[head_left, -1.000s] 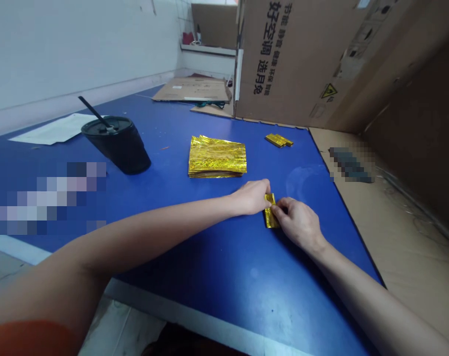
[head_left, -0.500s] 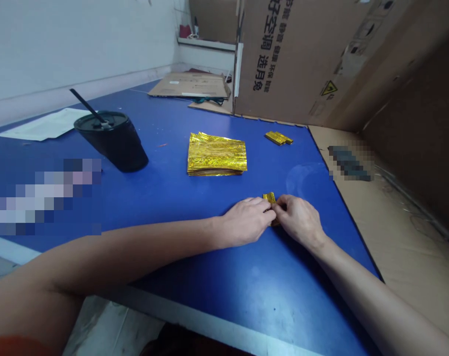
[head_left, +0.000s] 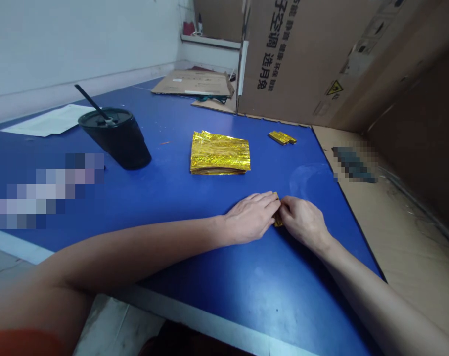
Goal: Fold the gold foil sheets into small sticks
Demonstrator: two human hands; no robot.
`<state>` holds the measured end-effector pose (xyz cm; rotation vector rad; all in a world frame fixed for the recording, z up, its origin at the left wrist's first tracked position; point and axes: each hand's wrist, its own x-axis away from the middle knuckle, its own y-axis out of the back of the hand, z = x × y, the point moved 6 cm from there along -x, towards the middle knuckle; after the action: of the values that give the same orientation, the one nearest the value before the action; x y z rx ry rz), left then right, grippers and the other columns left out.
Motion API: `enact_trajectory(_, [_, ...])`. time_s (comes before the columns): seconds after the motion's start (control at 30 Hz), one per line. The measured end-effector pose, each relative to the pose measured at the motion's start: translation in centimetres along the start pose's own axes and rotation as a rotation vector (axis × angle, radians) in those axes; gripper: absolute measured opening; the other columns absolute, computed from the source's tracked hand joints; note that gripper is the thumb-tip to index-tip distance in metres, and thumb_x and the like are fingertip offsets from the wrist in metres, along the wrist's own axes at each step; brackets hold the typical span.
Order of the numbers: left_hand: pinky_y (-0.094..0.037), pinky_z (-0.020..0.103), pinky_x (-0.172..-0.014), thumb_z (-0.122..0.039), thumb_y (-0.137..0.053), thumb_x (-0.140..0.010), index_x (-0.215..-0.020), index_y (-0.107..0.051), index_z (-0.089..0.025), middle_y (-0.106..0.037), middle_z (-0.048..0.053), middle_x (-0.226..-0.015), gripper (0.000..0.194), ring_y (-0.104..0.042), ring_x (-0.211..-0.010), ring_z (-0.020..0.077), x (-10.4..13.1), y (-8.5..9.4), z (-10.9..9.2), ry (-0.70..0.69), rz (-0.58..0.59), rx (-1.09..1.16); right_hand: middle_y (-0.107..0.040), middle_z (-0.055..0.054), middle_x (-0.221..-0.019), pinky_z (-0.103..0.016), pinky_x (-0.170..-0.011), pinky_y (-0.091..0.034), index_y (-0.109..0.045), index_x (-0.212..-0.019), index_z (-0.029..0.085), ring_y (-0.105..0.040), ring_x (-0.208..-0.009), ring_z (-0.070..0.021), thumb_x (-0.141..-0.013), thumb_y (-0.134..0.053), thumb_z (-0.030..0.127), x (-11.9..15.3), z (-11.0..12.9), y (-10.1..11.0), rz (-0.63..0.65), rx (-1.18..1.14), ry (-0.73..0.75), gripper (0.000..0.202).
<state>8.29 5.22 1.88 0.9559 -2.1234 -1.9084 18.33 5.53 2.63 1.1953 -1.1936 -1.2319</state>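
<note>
A small folded piece of gold foil paper point(head_left: 278, 219) lies on the blue table, mostly covered by my hands. My left hand point(head_left: 252, 217) rests over its left side, fingers stretched out and flat, the tips pressing on the foil. From the right, my right hand point(head_left: 304, 222) is closed, with thumb and curled fingers pinching the foil's edge. Beyond the hands sits a stack of flat gold foil sheets point(head_left: 220, 153). Farther right are a few narrow folded gold foil pieces point(head_left: 282, 137), touching or overlapping.
A black lidded cup point(head_left: 116, 138) with a straw stands at the left, near a white sheet point(head_left: 46, 121). Flat cardboard point(head_left: 195, 83) lies at the back. A large cardboard panel point(head_left: 294, 64) rises behind. A dark, blurred flat object point(head_left: 354, 164) rests on cardboard at the right.
The left fingers have straightened and slid over the foil, which now shows as a narrower strip. My right hand stays at its right edge. The view has shifted slightly.
</note>
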Motion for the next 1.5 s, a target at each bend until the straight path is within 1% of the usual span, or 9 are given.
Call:
enact_trajectory(0.13, [-0.029,0.032,-0.1,-0.024,-0.041,-0.085,-0.124,-0.035,-0.006,-0.039,0.014,-0.132,0.043,-0.037,-0.121,0.0202,-0.3,-0.7,0.0,0.008,0.089,-0.007,-0.067,-0.007,-0.074,-0.026,-0.052,-0.031,-0.058,-0.074,0.02,-0.062,-0.069,-0.0201,-0.08,-0.031,0.023,0.1,0.1,0.0,-0.019,0.005,-0.021,0.028])
enact_trajectory(0.27, [-0.028,0.033,-0.1,-0.026,-0.041,-0.085,-0.124,-0.036,-0.007,-0.041,0.013,-0.131,0.044,-0.037,-0.12,0.0207,-0.5,-0.7,0.3,0.013,0.112,0.017,-0.067,-0.008,-0.077,-0.027,-0.053,-0.033,-0.059,-0.077,0.019,-0.062,-0.07,-0.0211,-0.081,-0.03,0.023,0.1,0.2,0.0,-0.013,0.045,-0.025,0.03])
enact_trajectory(0.53, [-0.037,0.034,-0.086,-0.025,-0.04,-0.085,-0.107,-0.052,-0.017,-0.053,0.006,-0.109,0.027,-0.046,-0.101,0.02,-1.6,0.3,0.7,-0.053,0.184,0.066,-0.067,-0.01,-0.076,-0.029,-0.051,-0.034,-0.06,-0.084,0.019,-0.063,-0.069,-0.0243,-0.081,-0.03,0.024,-0.1,0.0,0.2,0.095,0.162,0.033,0.031])
enact_trajectory(0.73, [-0.037,0.034,-0.081,-0.029,-0.041,-0.086,-0.101,-0.056,-0.019,-0.053,0.005,-0.102,0.024,-0.046,-0.095,0.0203,-2.1,0.4,0.5,-0.076,0.226,0.024,-0.065,-0.002,-0.068,-0.025,-0.053,-0.036,-0.06,-0.075,0.021,-0.06,-0.064,-0.0174,-0.081,-0.041,0.033,0.6,-1.1,0.9,0.201,-0.044,0.131,0.023])
enact_trajectory(0.8, [-0.037,0.033,-0.079,-0.032,-0.039,-0.087,-0.099,-0.057,-0.02,-0.053,0.005,-0.099,0.025,-0.047,-0.093,0.0201,-2.1,0.3,0.5,-0.082,0.202,0.024,-0.065,-0.001,-0.069,-0.025,-0.054,-0.039,-0.061,-0.078,0.022,-0.059,-0.064,-0.0164,-0.081,-0.043,0.034,1.2,-1.8,1.0,0.157,-0.082,0.157,0.022])
enact_trajectory(0.97, [-0.037,0.032,-0.08,-0.035,-0.041,-0.086,-0.099,-0.057,-0.02,-0.053,0.004,-0.097,0.025,-0.046,-0.093,0.0194,-2.3,0.0,0.6,-0.094,0.158,0.022,-0.06,-0.008,-0.105,-0.031,-0.077,-0.045,-0.055,-0.109,0.018,-0.056,-0.092,-0.0204,-0.083,-0.045,0.037,3.2,-2.3,1.0,-0.173,-0.061,0.404,0.034])
enact_trajectory(1.07, [-0.037,0.032,-0.081,-0.036,-0.044,-0.085,-0.1,-0.057,-0.019,-0.053,0.005,-0.099,0.026,-0.046,-0.095,0.0195,-2.3,0.0,0.6,-0.1,0.152,0.019,-0.057,-0.01,-0.112,-0.035,-0.084,-0.044,-0.055,-0.111,0.017,-0.054,-0.097,-0.0211,-0.085,-0.043,0.035,3.9,-2.3,0.3,-0.264,-0.076,0.485,0.034])
enact_trajectory(1.17, [-0.037,0.032,-0.083,-0.036,-0.046,-0.084,-0.101,-0.056,-0.018,-0.053,0.005,-0.101,0.026,-0.047,-0.095,0.0188,-2.3,0.1,0.7,-0.089,0.152,0.036,-0.058,-0.012,-0.111,-0.039,-0.084,-0.044,-0.059,-0.106,0.017,-0.053,-0.099,-0.0226,-0.085,-0.044,0.032,4.3,-2.2,0.1,-0.349,-0.085,0.504,0.03])
enact_trajectory(1.5, [-0.034,0.031,-0.09,-0.032,-0.042,-0.086,-0.106,-0.055,-0.017,-0.053,0.005,-0.111,0.028,-0.045,-0.104,0.019,-2.2,-0.1,0.6,-0.066,0.153,0.048,-0.064,-0.01,-0.103,-0.038,-0.085,-0.041,-0.064,-0.099,0.016,-0.053,-0.099,-0.022,-0.085,-0.045,0.024,5.0,-1.1,0.1,-0.396,-0.044,0.515,0.025])
